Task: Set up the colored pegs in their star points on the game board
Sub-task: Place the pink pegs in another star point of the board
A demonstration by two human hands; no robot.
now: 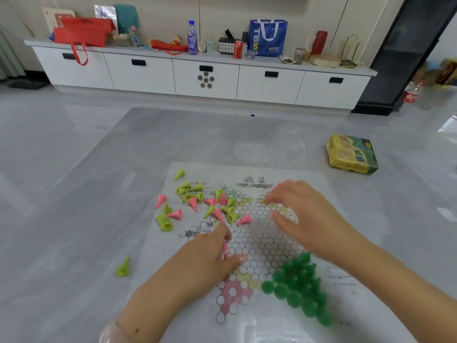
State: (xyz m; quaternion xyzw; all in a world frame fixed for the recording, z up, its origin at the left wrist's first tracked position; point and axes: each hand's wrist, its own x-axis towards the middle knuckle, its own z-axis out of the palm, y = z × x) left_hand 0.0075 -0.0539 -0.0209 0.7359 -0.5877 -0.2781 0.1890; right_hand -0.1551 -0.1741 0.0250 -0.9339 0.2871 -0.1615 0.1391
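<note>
A plastic game board sheet (249, 246) printed with a star of white circles lies on the grey table. Several dark green pegs (299, 285) stand packed in the near right star point. Loose yellow-green pegs (189, 191) and pink pegs (175, 214) lie scattered over the board's far left part. One yellow-green peg (123, 268) lies off the sheet at the near left. My left hand (210, 253) grips several pink pegs (224, 248) over the board's left side. My right hand (304, 216) hovers blurred above the board's far right, fingers spread and curved; a pink tip shows behind it.
A yellow and green game box (351, 154) lies on the table at the far right. Beyond the table stands a long white cabinet (205, 78) covered with bags, bottles and cans. A red-labelled bottle (411, 94) stands on the floor at the right.
</note>
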